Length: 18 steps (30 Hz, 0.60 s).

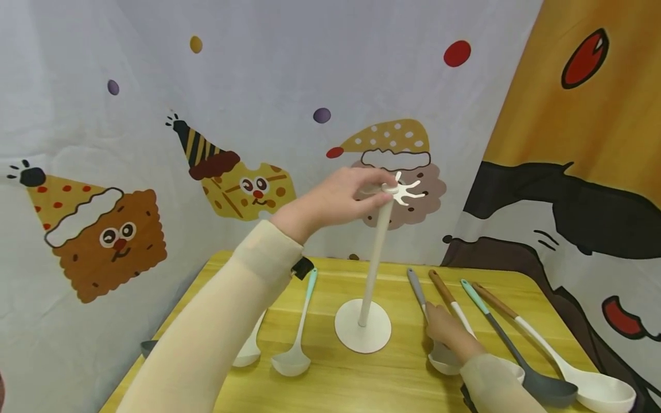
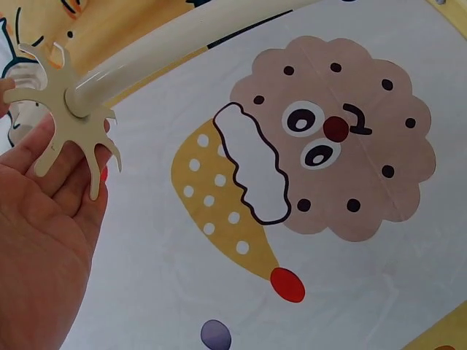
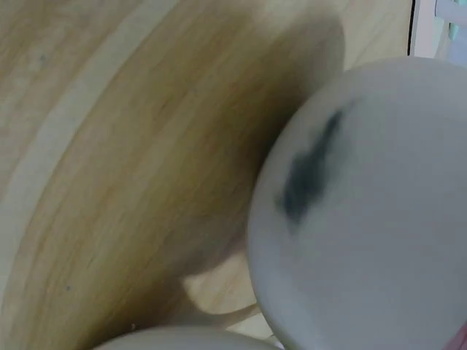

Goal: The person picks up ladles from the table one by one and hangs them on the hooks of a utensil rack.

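A white utensil stand (image 1: 378,241) rises from a round base on the table. My left hand (image 1: 338,198) grips its hooked top, thumb on one side and fingers on the other; the left wrist view shows the fingers behind the curved hooks (image 2: 71,138). At the right, my right hand (image 1: 448,331) holds the shaft of a ladle with a grey handle (image 1: 415,285). That ladle's pale bowl (image 1: 442,361) shows partly beneath the wrist. A large pale ladle bowl (image 3: 365,211) fills much of the right wrist view, where the right hand is mostly out of frame.
Right of that hand lie a brown-handled white ladle (image 1: 443,287), a dark ladle with a mint handle (image 1: 503,334) and another brown-handled white ladle (image 1: 599,385). A mint-handled ladle (image 1: 291,361), another pale ladle (image 1: 249,353) and a dark piece (image 1: 148,347) lie left. A printed curtain (image 1: 268,69) hangs behind.
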Available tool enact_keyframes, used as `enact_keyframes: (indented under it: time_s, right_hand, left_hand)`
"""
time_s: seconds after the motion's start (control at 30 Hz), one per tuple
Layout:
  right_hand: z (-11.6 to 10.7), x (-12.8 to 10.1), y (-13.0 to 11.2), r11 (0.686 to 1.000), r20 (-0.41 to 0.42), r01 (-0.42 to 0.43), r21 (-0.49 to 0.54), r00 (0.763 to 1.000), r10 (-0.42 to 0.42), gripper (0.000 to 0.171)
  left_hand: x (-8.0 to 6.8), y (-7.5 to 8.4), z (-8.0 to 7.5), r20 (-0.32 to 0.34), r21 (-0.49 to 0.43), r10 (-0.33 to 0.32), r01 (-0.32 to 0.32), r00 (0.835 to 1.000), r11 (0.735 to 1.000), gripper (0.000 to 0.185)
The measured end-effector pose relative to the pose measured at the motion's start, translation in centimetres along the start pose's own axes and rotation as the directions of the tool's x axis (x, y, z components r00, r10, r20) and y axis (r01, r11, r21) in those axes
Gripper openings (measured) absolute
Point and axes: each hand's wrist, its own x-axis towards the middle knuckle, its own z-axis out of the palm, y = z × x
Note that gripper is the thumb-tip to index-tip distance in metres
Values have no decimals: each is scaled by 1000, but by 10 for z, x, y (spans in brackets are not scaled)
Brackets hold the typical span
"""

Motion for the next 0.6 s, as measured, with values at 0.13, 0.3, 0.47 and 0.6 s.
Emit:
enact_keyframes:
  time_s: [0.13,0.3,0.47,0.6]
  right_hand:
    - [-1,-4,-1,1000,-13,3,30,1000,-3,61]
    - [-2,-6,-5,999,-45,14,52,999,-12,62]
    - [-3,-8,-8,997,-130,27,78,991,-17,68]
    - [-5,-8,-8,992,-187,64,113,981,-42,68]
  left_hand:
    - [1,-1,0,1,10,0,0,1000,1000,39]
    - [1,-1,0,0,7,-4,4,1000,1000,38]
    - [1,-1,1,2,14,-9,9,1000,1000,38]
    - [1,-1,0,1,15,-6,6,1000,1000,38]
